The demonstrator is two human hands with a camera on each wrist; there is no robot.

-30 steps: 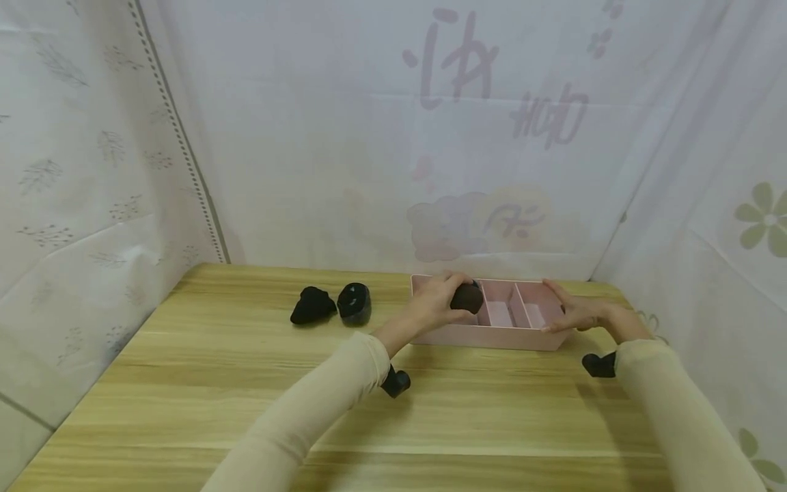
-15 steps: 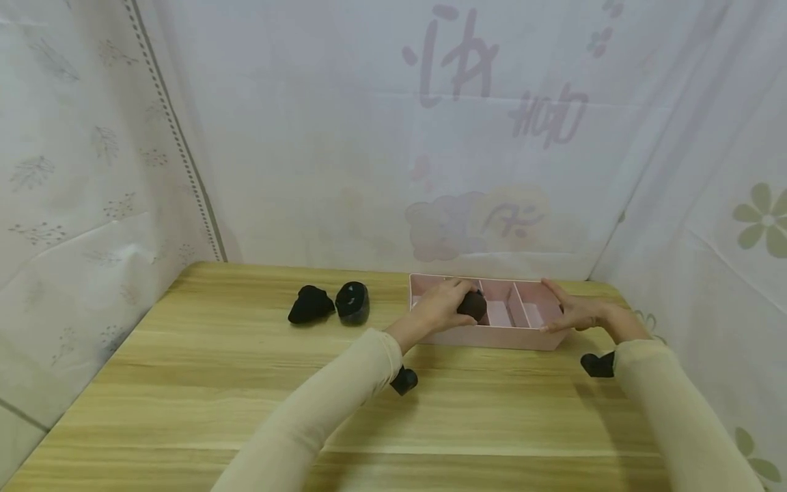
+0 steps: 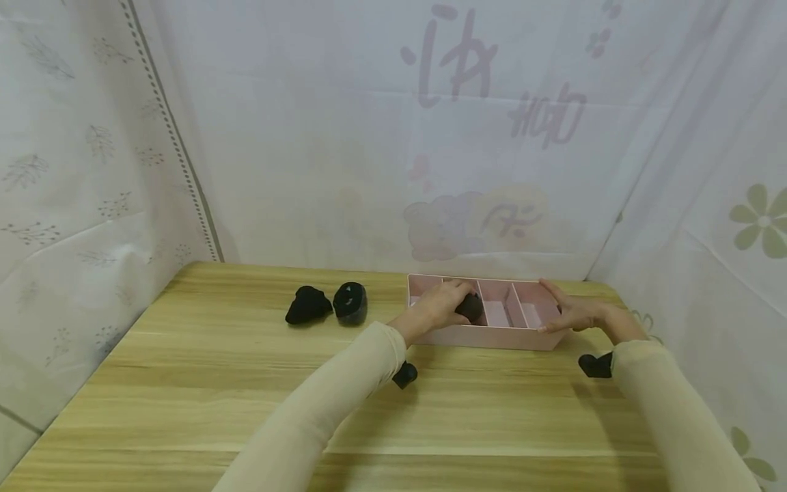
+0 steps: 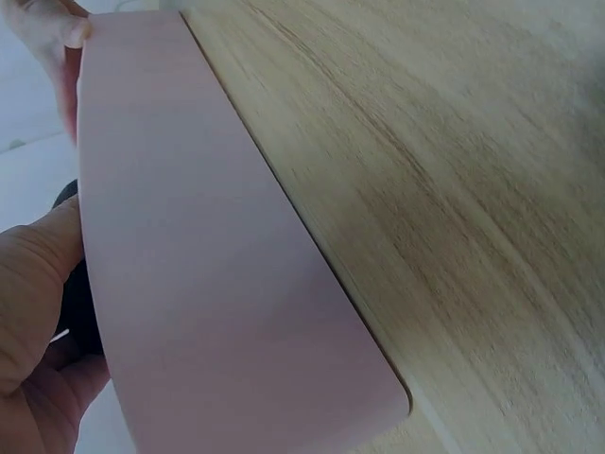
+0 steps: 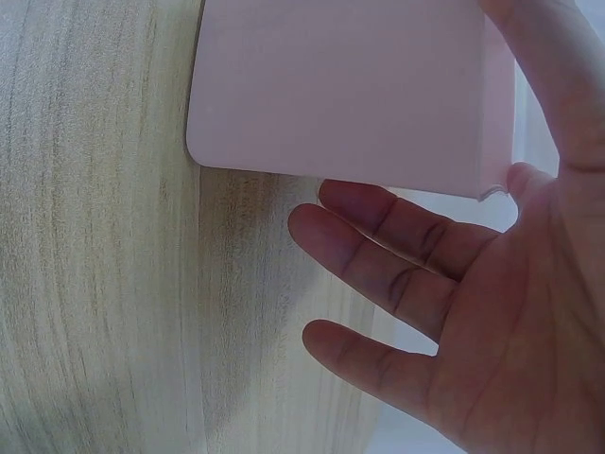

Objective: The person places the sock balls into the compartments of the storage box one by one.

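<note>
A pink divided box (image 3: 492,336) lies near the table's back edge. My left hand (image 3: 436,309) grips a dark rounded bundle (image 3: 470,307), low in the second compartment from the left; its exact kind cannot be made out. In the left wrist view, the box's front wall (image 4: 208,246) hides most of that bundle. My right hand (image 3: 574,313) rests at the right end of the box, thumb at the near corner and a finger along the far side. In the right wrist view, several fingers (image 5: 378,284) are spread and nearly straight below the box end.
Left of the box, a crumpled black cloth-like bundle (image 3: 309,305) and a dark rolled bundle (image 3: 350,303) sit side by side on the wooden table (image 3: 246,383). A printed cloth (image 3: 307,137) hangs behind. Black wrist-mounted parts (image 3: 595,365) hang under both sleeves.
My left hand has moved slightly right and lowered the dark bundle into the second compartment. My right hand stays at the box's end. The view has shifted a little.
</note>
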